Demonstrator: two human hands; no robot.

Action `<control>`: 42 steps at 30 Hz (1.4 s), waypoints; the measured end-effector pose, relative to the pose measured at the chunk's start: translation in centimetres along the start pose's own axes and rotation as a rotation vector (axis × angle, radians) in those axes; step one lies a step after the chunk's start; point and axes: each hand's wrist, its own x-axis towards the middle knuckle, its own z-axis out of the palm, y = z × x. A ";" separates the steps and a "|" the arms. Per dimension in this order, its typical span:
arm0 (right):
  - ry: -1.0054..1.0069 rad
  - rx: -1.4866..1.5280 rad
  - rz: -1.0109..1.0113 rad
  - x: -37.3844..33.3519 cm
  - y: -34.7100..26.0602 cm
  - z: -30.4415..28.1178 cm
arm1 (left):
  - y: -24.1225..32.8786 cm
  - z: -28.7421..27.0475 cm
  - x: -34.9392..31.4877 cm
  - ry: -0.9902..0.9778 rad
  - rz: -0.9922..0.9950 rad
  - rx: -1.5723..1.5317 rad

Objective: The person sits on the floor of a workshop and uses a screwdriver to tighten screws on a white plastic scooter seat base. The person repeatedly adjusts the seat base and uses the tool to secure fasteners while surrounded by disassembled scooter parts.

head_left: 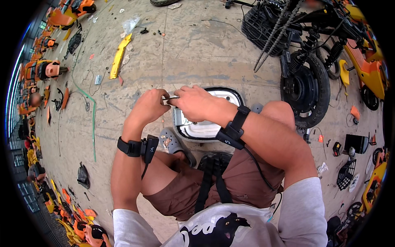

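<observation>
My left hand (149, 108) and my right hand (192, 103) meet in front of me, fingers closed. Between their fingertips runs a slim metal piece (170, 98), silvery with a dark part; the fingers cover too much of it to tell its kind. Just below and to the right lies what looks like an upturned scooter seat (203, 130), with a white underside and black rim. A metal bracket (180, 117) is at its left end, right beneath my right hand, which hides part of the seat.
A grey clog (173, 142) on my foot is left of the seat. At the right stands a partly stripped scooter with a black wheel (304, 90) and hanging chain (275, 39). A yellow strip (120, 56) and green strap (94, 123) lie on the concrete floor. Scooters line both sides.
</observation>
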 end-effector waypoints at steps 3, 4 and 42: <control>-0.016 0.025 0.013 -0.2 -0.1 -0.5 | -0.1 0.0 0.0 -0.012 -0.001 -0.014; -0.027 0.024 0.016 -0.2 -0.1 -0.7 | -0.2 0.0 0.1 -0.014 -0.001 -0.021; -0.055 0.226 -0.002 -1.0 1.1 -4.3 | -1.0 0.5 -0.1 0.047 -0.067 0.028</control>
